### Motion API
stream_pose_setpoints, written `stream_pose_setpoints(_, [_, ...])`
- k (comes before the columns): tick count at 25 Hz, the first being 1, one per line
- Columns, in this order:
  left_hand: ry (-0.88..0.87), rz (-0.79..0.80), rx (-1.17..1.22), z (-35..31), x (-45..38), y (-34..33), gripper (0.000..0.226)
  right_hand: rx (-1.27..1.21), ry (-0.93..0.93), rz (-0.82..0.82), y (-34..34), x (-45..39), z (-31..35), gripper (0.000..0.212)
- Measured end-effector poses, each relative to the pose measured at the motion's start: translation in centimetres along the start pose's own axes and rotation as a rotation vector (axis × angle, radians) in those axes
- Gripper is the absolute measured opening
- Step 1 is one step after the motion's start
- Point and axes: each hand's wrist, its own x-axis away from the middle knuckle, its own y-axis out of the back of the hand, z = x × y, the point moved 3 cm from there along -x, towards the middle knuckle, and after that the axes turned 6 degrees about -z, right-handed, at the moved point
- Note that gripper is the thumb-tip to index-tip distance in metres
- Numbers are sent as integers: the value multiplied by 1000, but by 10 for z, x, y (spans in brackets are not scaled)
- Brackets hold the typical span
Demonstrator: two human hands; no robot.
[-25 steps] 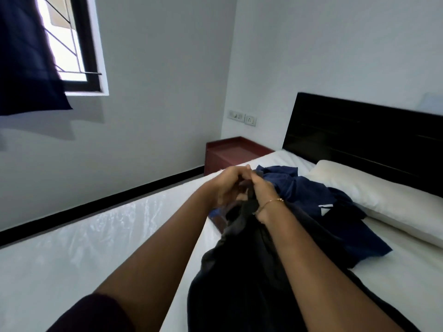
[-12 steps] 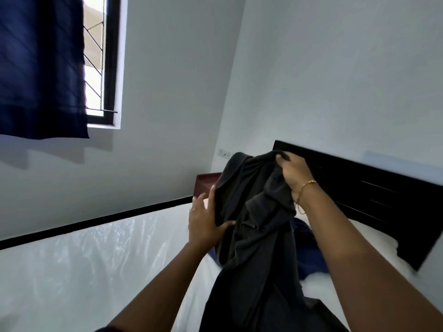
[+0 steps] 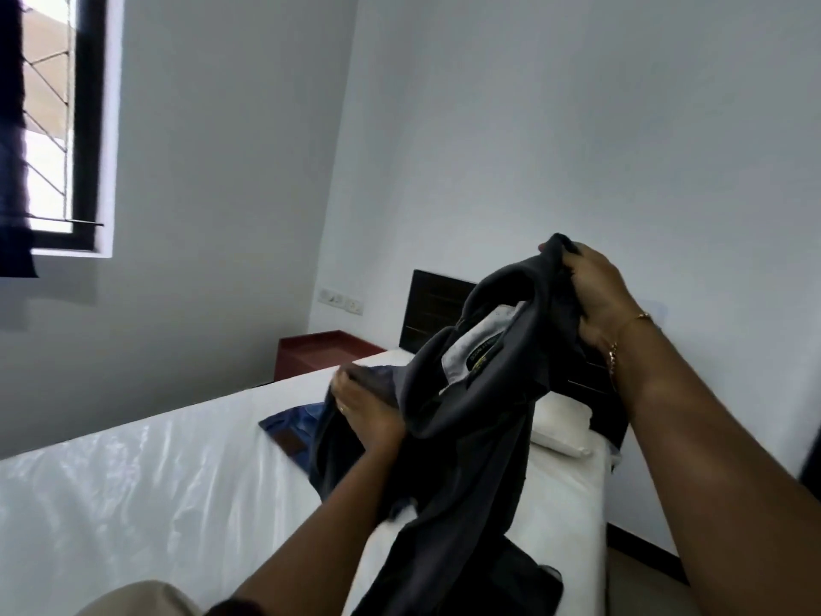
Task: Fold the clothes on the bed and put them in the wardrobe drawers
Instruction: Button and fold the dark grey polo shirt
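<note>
Since a moment ago the hands have spread apart, right hand (image 3: 591, 295) gripping the trousers (image 3: 480, 393) at frame right, higher than the left hand (image 3: 364, 406) clutching them mid-frame, legs hanging toward the bed (image 3: 155, 482).

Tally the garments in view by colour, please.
Dark grey: 1, the grey garment held up by the left hand and right hand
Blue: 1, the blue garment lying on the bed
Total: 2
</note>
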Motion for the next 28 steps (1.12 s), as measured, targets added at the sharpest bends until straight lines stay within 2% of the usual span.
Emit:
stream_pose_setpoints(1, [-103,-55,-64,-19,-1,-2,44,9,14,-38,20,4,6,17])
stream_pose_setpoints(2, [-214,-45,-112,-35,-5,-6,44,26,36,-63,39,6,9,17])
stream_pose_setpoints(4, [-408,108,-271,-64,0,-19,38,132,70,-127,75,8,9,17])
stream_pose_setpoints(5, [-405,164,-280,-72,5,-25,28,317,100,-152,91,9,7,18])
stream_pose_setpoints(7, [-302,162,-152,-92,13,-29,24,895,121,-252,122,7,-4,25])
stream_pose_setpoints(8, [-267,147,-102,-106,18,-31,27,1093,108,-286,133,7,-13,28])
stream_pose_setpoints(9, [-257,157,-96,-119,27,-33,30,1142,51,-311,144,8,-24,28])
stream_pose_setpoints(10, [-262,195,-111,-133,36,-37,32,1073,-21,-328,153,9,-36,27])
stream_pose_setpoints(13, [-297,356,-166,-167,64,-54,36,650,-246,-344,173,17,-63,26])
stream_pose_setpoints(15, [-282,474,-187,-178,79,-66,39,468,-299,-295,170,26,-65,25])
stream_pose_setpoints(18, [-289,529,-159,-188,94,-75,35,560,-174,-208,158,27,-61,30])
stream_pose_setpoints(21, [-351,562,-216,-198,106,-77,39,702,22,-251,151,26,-50,30])
stream_pose_setpoints(22, [-346,649,-201,-198,109,-79,42,735,57,-251,152,26,-48,29])
stream_pose_setpoints(23, [-290,820,-128,-195,115,-80,45,775,53,-247,152,26,-46,32])
stream_pose_setpoints(25, [-77,1173,124,-190,134,-78,37,871,69,-213,154,24,-42,47])
stream_pose_setpoints(26, [13,1261,186,-189,140,-75,29,894,86,-207,152,23,-35,55])
stream_pose_setpoints(28, [89,1336,184,-191,138,-75,25,762,149,-277,145,19,-10,85])
